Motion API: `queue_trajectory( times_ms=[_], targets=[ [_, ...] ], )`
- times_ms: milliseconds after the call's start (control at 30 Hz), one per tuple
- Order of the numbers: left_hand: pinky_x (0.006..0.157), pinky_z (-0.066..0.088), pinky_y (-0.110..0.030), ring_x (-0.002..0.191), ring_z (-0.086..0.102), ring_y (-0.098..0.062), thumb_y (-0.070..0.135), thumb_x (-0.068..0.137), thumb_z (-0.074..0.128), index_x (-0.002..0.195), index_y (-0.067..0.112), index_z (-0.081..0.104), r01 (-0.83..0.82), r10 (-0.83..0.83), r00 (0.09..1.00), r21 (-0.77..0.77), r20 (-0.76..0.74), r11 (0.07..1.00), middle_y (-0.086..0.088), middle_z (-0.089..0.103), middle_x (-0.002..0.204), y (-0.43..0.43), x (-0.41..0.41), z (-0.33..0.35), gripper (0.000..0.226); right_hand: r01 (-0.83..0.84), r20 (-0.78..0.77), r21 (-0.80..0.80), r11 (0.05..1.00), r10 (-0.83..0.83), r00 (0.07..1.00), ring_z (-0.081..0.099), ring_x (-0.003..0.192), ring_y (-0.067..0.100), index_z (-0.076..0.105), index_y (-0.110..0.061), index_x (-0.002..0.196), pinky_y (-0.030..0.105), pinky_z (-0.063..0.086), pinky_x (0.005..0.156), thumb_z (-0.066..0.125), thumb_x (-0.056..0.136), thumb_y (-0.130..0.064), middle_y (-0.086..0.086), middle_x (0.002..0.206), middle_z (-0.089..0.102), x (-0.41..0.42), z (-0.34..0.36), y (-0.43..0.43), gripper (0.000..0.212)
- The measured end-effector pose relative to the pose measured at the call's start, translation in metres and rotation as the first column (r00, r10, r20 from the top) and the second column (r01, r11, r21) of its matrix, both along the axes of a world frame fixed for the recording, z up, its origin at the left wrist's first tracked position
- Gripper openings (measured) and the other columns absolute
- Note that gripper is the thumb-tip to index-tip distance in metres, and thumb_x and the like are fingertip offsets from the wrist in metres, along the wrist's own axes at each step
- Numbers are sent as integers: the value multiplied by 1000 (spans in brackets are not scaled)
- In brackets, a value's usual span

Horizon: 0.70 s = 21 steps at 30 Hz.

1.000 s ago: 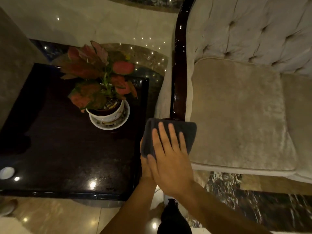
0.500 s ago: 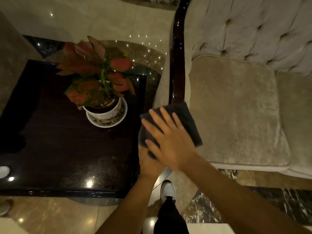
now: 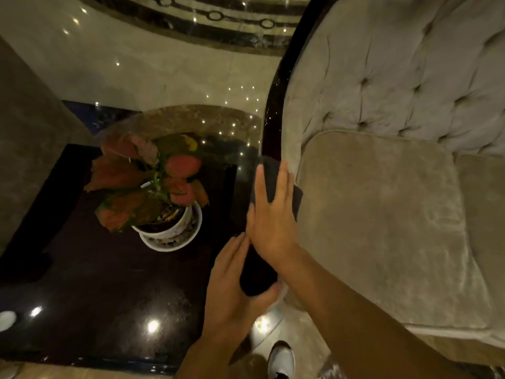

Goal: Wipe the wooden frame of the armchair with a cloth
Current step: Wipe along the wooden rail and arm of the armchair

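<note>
A: What takes up most of the view?

B: The armchair (image 3: 382,214), filling the right side. It has pale velvety upholstery, a buttoned back at the far right and a broad seat cushion nearer.

A: And the wood?

B: Its dark glossy wooden frame (image 3: 273,119) runs along the chair's left edge, curving from the far top down toward the near middle, where it ends in a rounded arm tip.

A: What is on the left?

B: A dark polished side table (image 3: 82,283), just beside the chair arm. On its far right part stands a potted plant (image 3: 153,184) with red and green leaves, in a white pot on a white saucer. A small white object (image 3: 6,320) sits at the table's near left edge; I cannot tell what it is.

A: Where is the cloth?

B: The dark grey cloth (image 3: 296,198) is draped over the frame, about midway along the arm, hanging a little onto the cushion side.

A: The hands?

B: The right hand (image 3: 272,222) lies flat on the cloth, fingers straight and together, pointing far, pressing it onto the wood. The left hand (image 3: 232,285) is nearer, curled around the rounded arm tip, thumb on the right of it and fingers on the left.

A: Anything smaller?

B: A white shoe (image 3: 281,359) on the shiny marble floor (image 3: 136,64) at the near edge.
</note>
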State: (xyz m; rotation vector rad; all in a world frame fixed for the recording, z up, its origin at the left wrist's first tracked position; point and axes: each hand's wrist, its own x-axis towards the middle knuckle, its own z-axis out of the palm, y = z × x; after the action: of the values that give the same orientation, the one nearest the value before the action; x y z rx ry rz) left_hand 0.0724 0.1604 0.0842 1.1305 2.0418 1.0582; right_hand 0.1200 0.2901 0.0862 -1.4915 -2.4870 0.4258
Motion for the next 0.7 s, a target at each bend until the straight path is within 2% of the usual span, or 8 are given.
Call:
queue_trajectory(
  times_ms=[33, 100, 200, 267, 367, 433, 600, 700],
  targets=[
    [109, 31, -14, 134, 29, 15, 58, 64, 75, 148, 40, 29, 6, -5, 998, 20, -61, 1000, 40, 31, 144, 19, 1, -3, 97, -50, 87, 50, 998, 46, 995, -4, 149, 49, 1, -14, 158, 61, 18, 118, 40, 96, -30, 29, 162, -12, -9, 5, 26, 74],
    [108, 38, -23, 135, 33, 9, 50, 75, 75, 151, 41, 18, -18, 18, 1000, -14, -5, 1000, 26, 32, 152, 57, 5, 4, 96, -122, 206, 47, 991, 110, 972, -7, 145, 55, 3, -12, 157, 64, 9, 119, 43, 94, -33, 29, 161, -15, -26, 17, 58, 78],
    [103, 47, -35, 131, 48, -11, 40, 88, 60, 151, 23, 25, -105, 106, 993, -33, 43, 994, 2, 45, 148, 107, 19, 8, 74, -138, 199, -66, 988, 148, 969, -11, 144, 57, 2, -16, 158, 58, 11, 119, 54, 94, -31, 19, 162, -24, -36, 28, 96, 84],
    [102, 47, -41, 132, 47, -26, 37, 92, 53, 150, 13, 24, -154, 144, 984, -99, -101, 983, -10, 42, 148, 139, 23, 11, 69, -135, 188, -150, 980, 162, 969, -16, 143, 56, 1, -17, 158, 56, 11, 120, 56, 95, -29, 16, 161, -28, -48, 38, 132, 84],
    [102, 46, -41, 139, 38, -25, 54, 93, 49, 154, 18, 3, -213, 178, 959, -150, -219, 965, -7, 27, 159, 186, 11, 17, 85, -121, 229, -238, 964, 177, 957, -19, 142, 57, -1, -17, 157, 57, 6, 119, 53, 97, -29, 15, 161, -29, -70, 47, 185, 82],
    [100, 46, -41, 140, 36, -25, 58, 93, 46, 154, 21, -3, -208, 156, 948, -168, -278, 964, -7, 22, 161, 216, -3, 22, 87, -76, 255, -281, 957, 151, 955, -19, 143, 56, -2, -17, 157, 57, 4, 119, 52, 97, -31, 15, 161, -29, -83, 47, 218, 82],
    [98, 47, -43, 136, 40, -31, 51, 95, 45, 153, 16, -4, -176, 61, 910, -247, -411, 953, -10, 20, 161, 286, -31, 29, 83, -16, 288, -266, 964, 95, 953, -25, 141, 56, -1, -15, 157, 61, -4, 118, 53, 94, -32, 15, 159, -33, -109, 43, 296, 84],
    [100, 46, -44, 136, 40, -31, 45, 96, 45, 152, 16, -6, -147, -1, 885, -281, -465, 949, -10, 19, 162, 324, -45, 25, 81, 21, 235, -157, 987, 17, 972, -29, 137, 59, 4, -12, 157, 62, -5, 117, 58, 89, -26, 12, 161, -31, -116, 40, 343, 88]
  ],
)
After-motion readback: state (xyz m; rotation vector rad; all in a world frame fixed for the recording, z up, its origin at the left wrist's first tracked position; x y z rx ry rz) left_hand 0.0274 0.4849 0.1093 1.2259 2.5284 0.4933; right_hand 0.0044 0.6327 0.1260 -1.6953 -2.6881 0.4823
